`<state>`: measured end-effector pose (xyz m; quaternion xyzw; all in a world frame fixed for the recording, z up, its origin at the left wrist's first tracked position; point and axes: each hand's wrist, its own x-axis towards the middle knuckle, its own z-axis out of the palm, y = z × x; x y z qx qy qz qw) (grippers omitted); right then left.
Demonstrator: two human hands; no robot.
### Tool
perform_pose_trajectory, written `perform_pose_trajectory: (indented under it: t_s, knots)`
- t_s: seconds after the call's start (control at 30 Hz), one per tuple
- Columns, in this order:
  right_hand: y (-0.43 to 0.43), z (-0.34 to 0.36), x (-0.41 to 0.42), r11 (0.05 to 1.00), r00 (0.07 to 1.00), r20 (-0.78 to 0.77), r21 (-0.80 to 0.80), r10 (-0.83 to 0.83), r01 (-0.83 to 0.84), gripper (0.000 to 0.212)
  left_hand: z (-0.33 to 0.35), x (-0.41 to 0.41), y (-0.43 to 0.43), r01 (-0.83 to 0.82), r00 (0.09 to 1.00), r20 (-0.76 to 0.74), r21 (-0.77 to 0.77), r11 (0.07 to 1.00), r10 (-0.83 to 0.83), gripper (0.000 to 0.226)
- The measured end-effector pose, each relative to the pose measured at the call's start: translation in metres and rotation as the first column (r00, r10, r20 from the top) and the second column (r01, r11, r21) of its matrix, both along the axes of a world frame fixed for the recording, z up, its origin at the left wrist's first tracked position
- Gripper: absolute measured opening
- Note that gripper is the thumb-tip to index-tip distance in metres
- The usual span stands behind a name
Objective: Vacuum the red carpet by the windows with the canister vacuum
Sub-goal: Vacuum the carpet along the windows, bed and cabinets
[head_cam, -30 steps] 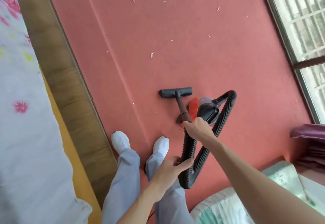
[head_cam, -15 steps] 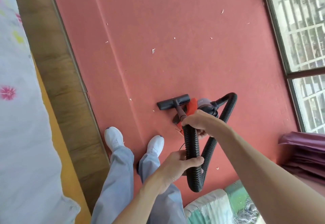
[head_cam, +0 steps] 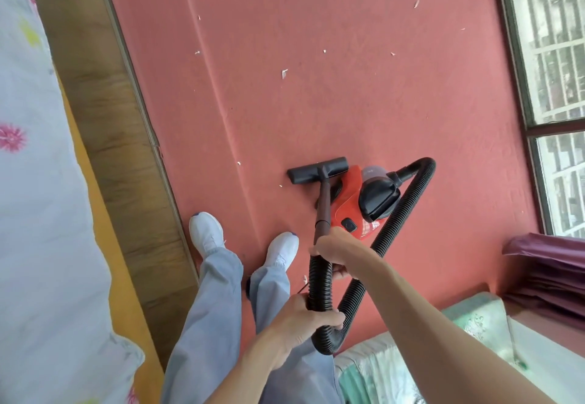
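Note:
A red and black canister vacuum [head_cam: 357, 204] sits on the red carpet [head_cam: 348, 93] in front of me. Its black floor nozzle [head_cam: 316, 169] lies flat on the carpet just left of the canister, on a dark wand [head_cam: 323, 210]. My right hand [head_cam: 340, 250] is shut on the top of the black ribbed hose [head_cam: 395, 229] where it joins the wand. My left hand [head_cam: 304, 324] grips the same hose lower down, near its bottom loop. White paper scraps [head_cam: 284, 73] are scattered over the carpet beyond the nozzle.
Barred windows [head_cam: 550, 64] run along the right edge. A wooden floor strip [head_cam: 117, 137] borders the carpet on the left, beside a flowered bedspread [head_cam: 34, 197]. My feet in white shoes [head_cam: 207, 234] stand at the carpet's left edge. Folded bedding [head_cam: 474, 334] and a maroon cloth [head_cam: 547, 270] lie at lower right.
My right hand has slid back along the wand toward me, uncovering the red canister body. The nozzle stays flat on the carpet at about the same spot. My left hand keeps its grip.

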<state>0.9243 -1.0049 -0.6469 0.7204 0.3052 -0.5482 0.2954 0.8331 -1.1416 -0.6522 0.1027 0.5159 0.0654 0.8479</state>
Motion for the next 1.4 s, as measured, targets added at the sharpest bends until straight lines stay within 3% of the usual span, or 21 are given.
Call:
perform_pose_trajectory:
  t_s: [0.1,0.17,0.37,0.47,0.6,0.67,0.77,1.0,1.4]
  knots:
    - [-0.012,-0.01,0.004,0.988,0.99,0.012,0.062,-0.142,0.141,0.011,-0.007,-0.002,-0.005,-0.02,0.998,-0.055,0.022,1.0,0.021,0.033]
    - [-0.019,-0.017,0.011,0.964,0.976,-0.009,0.157,-0.217,0.216,0.019,-0.011,-0.002,-0.002,-0.057,0.992,-0.108,0.02,0.998,0.059,0.026]
    - [-0.008,-0.025,0.016,0.894,0.956,-0.098,0.337,-0.278,0.294,0.024,-0.014,0.002,0.022,-0.107,0.986,-0.123,0.058,0.993,0.114,0.036]
    - [0.003,-0.023,0.012,0.9,0.975,-0.064,0.376,-0.212,0.22,0.025,-0.003,-0.001,0.037,-0.121,0.99,-0.064,0.073,0.99,0.125,0.041]
    - [0.01,-0.003,0.017,0.942,0.999,0.002,0.335,0.037,-0.036,0.029,0.016,-0.008,0.047,-0.135,0.981,0.139,0.001,0.991,0.134,0.051]
    - [0.01,0.012,0.02,0.942,0.991,-0.035,0.318,0.126,-0.108,0.028,0.025,-0.012,0.05,-0.128,0.96,0.249,-0.028,0.991,0.131,0.041]
    - [0.005,0.025,0.027,0.956,0.988,-0.091,0.28,0.121,-0.091,0.028,0.034,-0.009,0.053,-0.103,0.939,0.327,-0.028,0.994,0.107,0.027]
    - [-0.001,0.022,0.024,0.923,0.938,-0.053,0.206,0.344,-0.327,0.021,0.041,0.003,0.041,-0.144,0.935,0.315,-0.09,0.985,0.165,0.03]
    - [0.001,0.036,0.035,0.824,0.865,0.06,0.278,0.498,-0.494,0.013,0.05,0.027,0.041,-0.218,0.918,0.318,-0.091,0.972,0.235,0.038]
